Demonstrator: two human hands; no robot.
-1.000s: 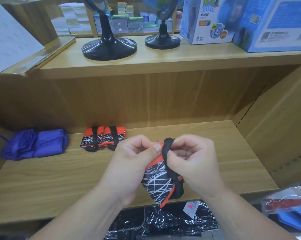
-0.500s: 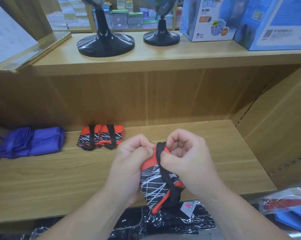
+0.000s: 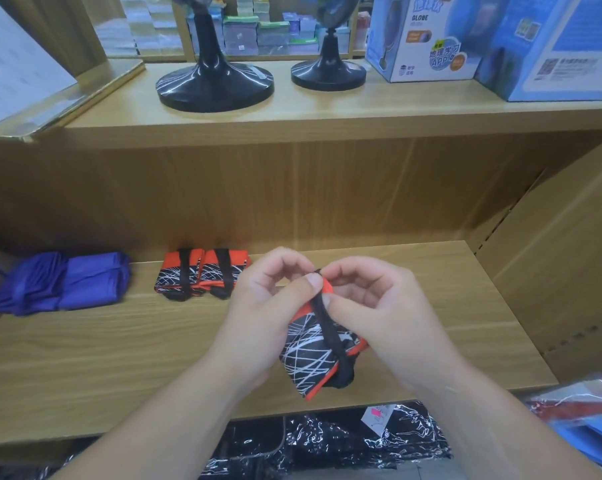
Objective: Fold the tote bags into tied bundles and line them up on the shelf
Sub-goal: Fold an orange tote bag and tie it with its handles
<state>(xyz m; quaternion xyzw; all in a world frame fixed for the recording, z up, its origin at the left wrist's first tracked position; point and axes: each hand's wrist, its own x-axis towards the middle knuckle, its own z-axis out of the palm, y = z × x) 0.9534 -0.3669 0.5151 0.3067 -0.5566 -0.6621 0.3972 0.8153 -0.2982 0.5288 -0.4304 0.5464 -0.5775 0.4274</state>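
Observation:
I hold a folded tote bag bundle, black with white scribble lines and orange trim, over the front of the wooden shelf. My left hand grips its left side, thumb on the top edge. My right hand pinches the black strap that runs down over the bundle. Two matching tied bundles lie side by side at the back of the shelf. Left of them lies a folded purple bag.
The upper shelf carries two black globe stands and blue globe boxes. A slanted wooden side panel bounds the shelf on the right. Plastic-wrapped black bags lie below the shelf front, and more packets at the lower right.
The strap has been drawn from a loop at the bundle's top down across its front. My hands and the bundle stay in nearly the same spot.

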